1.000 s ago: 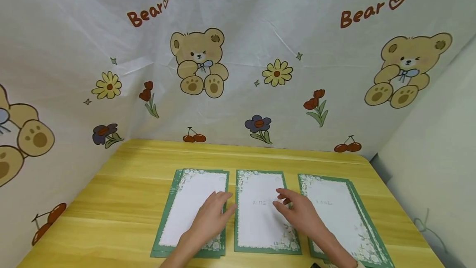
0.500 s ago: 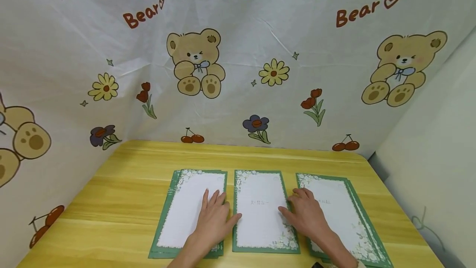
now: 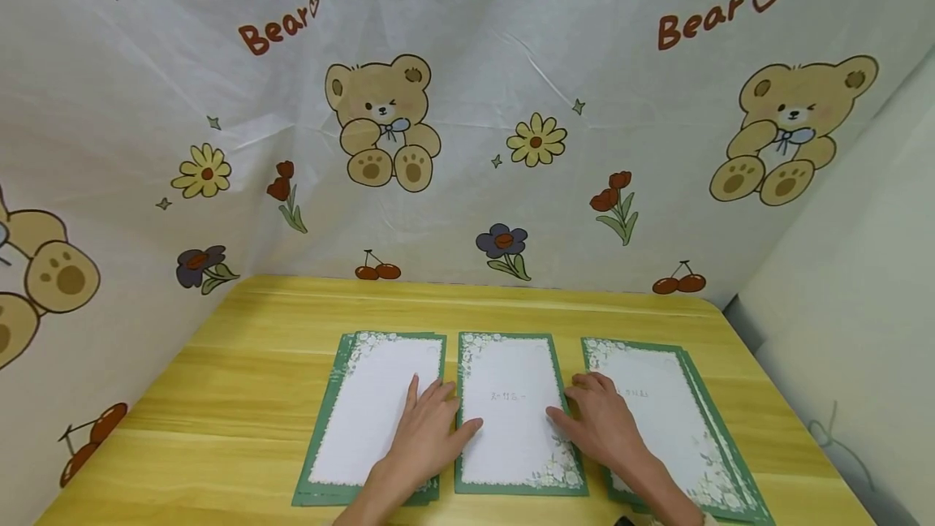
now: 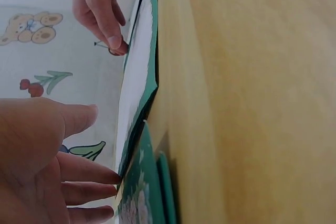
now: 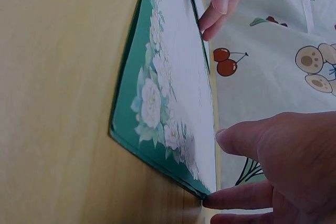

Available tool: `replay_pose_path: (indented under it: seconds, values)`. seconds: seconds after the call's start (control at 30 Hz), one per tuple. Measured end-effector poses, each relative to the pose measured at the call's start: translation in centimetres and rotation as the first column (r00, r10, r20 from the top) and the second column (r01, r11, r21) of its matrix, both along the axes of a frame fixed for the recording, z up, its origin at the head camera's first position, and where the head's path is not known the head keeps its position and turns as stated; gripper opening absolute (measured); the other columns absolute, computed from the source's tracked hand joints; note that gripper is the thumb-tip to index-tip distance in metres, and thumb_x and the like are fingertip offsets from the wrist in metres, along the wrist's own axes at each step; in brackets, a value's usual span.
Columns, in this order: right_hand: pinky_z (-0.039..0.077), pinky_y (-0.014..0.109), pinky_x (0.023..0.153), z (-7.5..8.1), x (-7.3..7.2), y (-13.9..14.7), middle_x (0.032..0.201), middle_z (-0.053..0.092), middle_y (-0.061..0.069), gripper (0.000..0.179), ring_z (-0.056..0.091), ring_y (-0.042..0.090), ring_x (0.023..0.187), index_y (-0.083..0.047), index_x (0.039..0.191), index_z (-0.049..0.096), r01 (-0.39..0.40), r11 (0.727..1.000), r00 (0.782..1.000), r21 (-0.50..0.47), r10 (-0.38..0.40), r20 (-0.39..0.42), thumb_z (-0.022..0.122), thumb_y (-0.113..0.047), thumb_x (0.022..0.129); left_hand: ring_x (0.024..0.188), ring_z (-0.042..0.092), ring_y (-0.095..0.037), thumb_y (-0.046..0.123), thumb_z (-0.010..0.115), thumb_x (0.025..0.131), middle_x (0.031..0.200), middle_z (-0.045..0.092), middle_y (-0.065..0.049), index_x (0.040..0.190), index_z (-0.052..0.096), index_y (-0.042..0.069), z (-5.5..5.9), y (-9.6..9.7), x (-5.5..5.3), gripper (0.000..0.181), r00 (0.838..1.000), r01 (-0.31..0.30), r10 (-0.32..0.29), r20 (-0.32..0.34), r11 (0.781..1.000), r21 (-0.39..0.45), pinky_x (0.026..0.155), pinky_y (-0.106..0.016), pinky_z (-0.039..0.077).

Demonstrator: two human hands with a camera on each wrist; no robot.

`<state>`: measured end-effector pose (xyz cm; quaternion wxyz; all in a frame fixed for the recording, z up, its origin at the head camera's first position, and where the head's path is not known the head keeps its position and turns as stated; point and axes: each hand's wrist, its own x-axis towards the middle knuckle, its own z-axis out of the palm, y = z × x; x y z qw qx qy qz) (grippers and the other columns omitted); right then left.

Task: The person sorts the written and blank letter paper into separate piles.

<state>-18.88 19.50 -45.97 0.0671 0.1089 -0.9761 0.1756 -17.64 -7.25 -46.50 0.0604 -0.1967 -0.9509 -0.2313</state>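
A stack of floral stationery paper [image 3: 511,453] with green borders lies in the middle of the table, faint handwriting on its top sheet. Along its left edge is my left hand [image 3: 427,433], fingers extended and thumb reaching over the sheet. On the opposite side my right hand [image 3: 605,420] has its fingertips at the right edge and its thumb over the paper. In the right wrist view a fingertip meets the near corner of the stack [image 5: 184,87]. The left wrist view shows my left fingers [image 4: 86,171] at the paper's edge, the thumb lifted above.
Another paper stack [image 3: 358,428], slightly fanned, lies partly under my left forearm. A third stack [image 3: 679,428] with writing sits at the right, slightly turned. Behind the wooden table [image 3: 219,396] hangs a bear-print cloth [image 3: 460,209]. A thin cord [image 3: 840,445] hangs at the right.
Both hands have come down from above the papers to the sides of the middle stack. My right hand moved rightward to its edge; my left thumb shifted right over the sheet.
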Motion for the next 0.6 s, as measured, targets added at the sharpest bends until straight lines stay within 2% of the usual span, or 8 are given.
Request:
replay_pose_path:
  seconds: [0.23, 0.4, 0.5, 0.6]
  values:
    - [0.042, 0.06, 0.097, -0.04, 0.05, -0.04, 0.126, 0.06, 0.024, 0.047, 0.047, 0.046, 0.123, 0.007, 0.115, 0.07, -0.004, 0.999, 1.0, -0.035, 0.004, -0.014, 0.074, -0.032, 0.089, 0.128, 0.047, -0.045, 0.041, 0.064, 0.095, 0.135, 0.056, -0.025, 0.115, 0.068, -0.011, 0.2, -0.08, -0.04, 0.056, 0.999, 0.016, -0.017, 0.027, 0.999, 0.035, 0.111, -0.068, 0.011]
    - [0.042, 0.06, 0.098, -0.03, 0.13, -0.19, 0.128, 0.059, 0.024, 0.045, 0.048, 0.045, 0.124, 0.007, 0.119, 0.067, -0.002, 0.995, 1.0, -0.1, 0.001, -0.013, 0.073, -0.027, 0.091, 0.13, 0.047, -0.042, 0.036, 0.065, 0.096, 0.136, 0.054, -0.026, 0.125, 0.061, -0.013, 0.44, -0.2, -0.12, 0.057, 0.997, 0.01, -0.019, 0.071, 0.992, 0.126, 0.111, -0.069, 0.009]
    - [0.044, 0.059, 0.096, 0.07, 0.16, -0.25, 0.126, 0.061, 0.022, 0.04, 0.052, 0.044, 0.12, 0.006, 0.12, 0.068, 0.007, 0.986, 1.0, -0.169, -0.009, -0.009, 0.072, -0.022, 0.091, 0.128, 0.049, -0.04, 0.029, 0.065, 0.097, 0.135, 0.056, -0.025, 0.127, 0.06, -0.011, 0.64, -0.21, -0.11, 0.051, 0.998, 0.006, -0.018, 0.066, 0.984, 0.179, 0.11, -0.07, 0.008]
    - [0.049, 0.054, 0.091, 0.18, 0.22, -0.25, 0.124, 0.063, 0.019, 0.035, 0.059, 0.039, 0.113, 0.002, 0.121, 0.068, 0.027, 0.959, 1.0, -0.281, -0.027, 0.005, 0.072, -0.017, 0.092, 0.124, 0.052, -0.039, 0.023, 0.066, 0.096, 0.131, 0.059, -0.022, 0.127, 0.062, -0.008, 0.91, -0.14, -0.03, 0.044, 0.999, 0.005, -0.014, 0.04, 0.977, 0.214, 0.11, -0.07, 0.01]
